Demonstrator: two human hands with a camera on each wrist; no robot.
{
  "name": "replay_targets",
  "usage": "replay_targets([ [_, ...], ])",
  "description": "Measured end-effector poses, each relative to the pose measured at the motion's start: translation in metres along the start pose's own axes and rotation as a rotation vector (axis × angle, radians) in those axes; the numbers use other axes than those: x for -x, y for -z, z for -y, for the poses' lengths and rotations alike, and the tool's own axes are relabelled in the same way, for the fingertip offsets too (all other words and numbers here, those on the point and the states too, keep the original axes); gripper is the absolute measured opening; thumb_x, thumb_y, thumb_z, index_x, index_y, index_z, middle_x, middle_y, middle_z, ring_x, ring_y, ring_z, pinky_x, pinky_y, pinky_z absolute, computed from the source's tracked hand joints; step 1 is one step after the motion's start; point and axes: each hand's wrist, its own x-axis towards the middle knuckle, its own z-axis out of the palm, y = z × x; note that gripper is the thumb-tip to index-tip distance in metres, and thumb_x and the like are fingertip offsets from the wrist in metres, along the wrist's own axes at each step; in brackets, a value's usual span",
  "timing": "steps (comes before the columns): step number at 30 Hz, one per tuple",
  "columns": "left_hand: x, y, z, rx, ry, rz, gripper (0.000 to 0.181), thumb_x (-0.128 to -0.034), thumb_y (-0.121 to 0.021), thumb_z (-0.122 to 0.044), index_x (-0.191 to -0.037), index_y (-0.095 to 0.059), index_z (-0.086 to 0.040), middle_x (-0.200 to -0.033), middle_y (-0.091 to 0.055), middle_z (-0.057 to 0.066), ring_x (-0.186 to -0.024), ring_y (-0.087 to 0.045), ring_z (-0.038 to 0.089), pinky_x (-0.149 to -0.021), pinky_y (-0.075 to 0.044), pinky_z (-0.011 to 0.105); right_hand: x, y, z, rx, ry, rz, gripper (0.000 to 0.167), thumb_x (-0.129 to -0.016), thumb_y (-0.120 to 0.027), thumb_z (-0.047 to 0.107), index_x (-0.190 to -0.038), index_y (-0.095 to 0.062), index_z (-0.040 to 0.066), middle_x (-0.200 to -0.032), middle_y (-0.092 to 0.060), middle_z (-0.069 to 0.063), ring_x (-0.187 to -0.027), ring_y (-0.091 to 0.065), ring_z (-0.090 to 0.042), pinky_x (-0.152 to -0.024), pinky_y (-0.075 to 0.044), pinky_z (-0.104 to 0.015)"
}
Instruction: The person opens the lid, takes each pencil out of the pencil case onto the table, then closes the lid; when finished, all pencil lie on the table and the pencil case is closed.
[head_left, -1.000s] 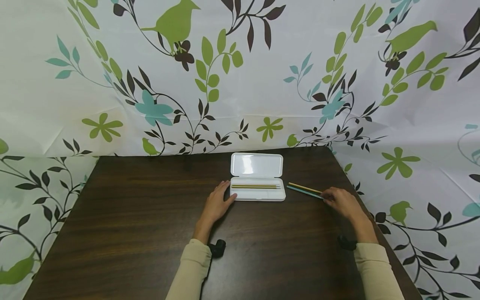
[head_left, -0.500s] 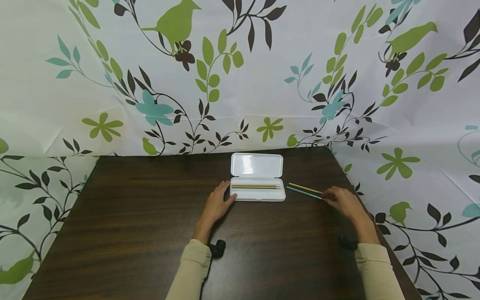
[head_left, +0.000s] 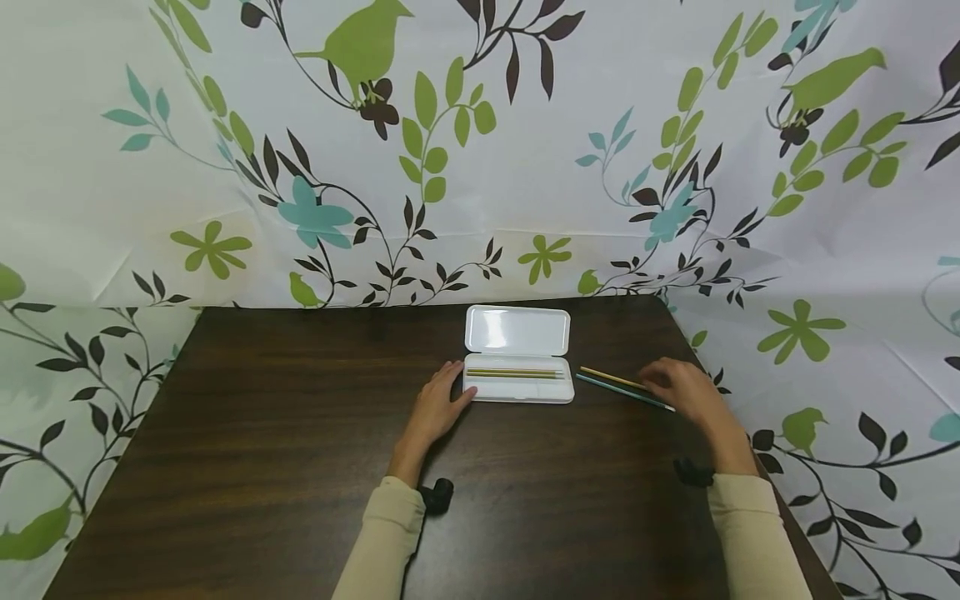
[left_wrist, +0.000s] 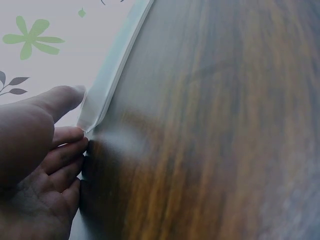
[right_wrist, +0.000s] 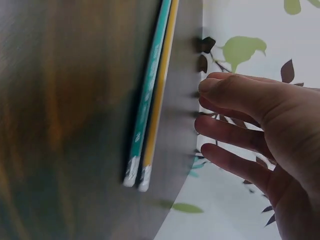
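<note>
A white pencil case [head_left: 517, 390] lies on the table with its lid [head_left: 517, 331] raised at the back. Yellow pencils [head_left: 513, 374] lie lengthwise inside it. My left hand [head_left: 431, 408] rests against the case's left end, its thumb by the front corner and its fingers fairly straight. To the right of the case, a teal pencil [head_left: 625, 392] and a yellow pencil [head_left: 611, 377] lie side by side on the table. Over their right end hovers my right hand [head_left: 686, 392]; in the right wrist view its fingers are loosely bent, hold nothing and stand apart from both pencils.
The dark wooden table [head_left: 300, 467] reaches up to a patterned cloth [head_left: 525, 150] behind and on the right. The table's right edge runs close beside my right hand.
My right hand has let go of the pencils and risen slightly, so the teal pencil's eraser end now shows. The left hand still touches the case. The head view has shifted slightly.
</note>
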Motion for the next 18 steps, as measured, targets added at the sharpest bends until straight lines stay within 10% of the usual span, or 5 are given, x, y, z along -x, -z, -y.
replay_targets([
  [18, 0.002, 0.002, -0.004, 0.004, 0.01, 0.012, 0.06, -0.095, -0.066, -0.032, -0.143, -0.048, 0.0, -0.147, -0.044, 0.019, -0.139, -0.035, 0.032, -0.108, -0.031, 0.055, -0.061, -0.003, 0.054, -0.017, 0.085, -0.009, 0.013, -0.086, -0.075, 0.01, -0.1, -0.075, 0.008, -0.094, -0.069, -0.001, -0.086, -0.066, -0.023, -0.076, -0.052, -0.047],
])
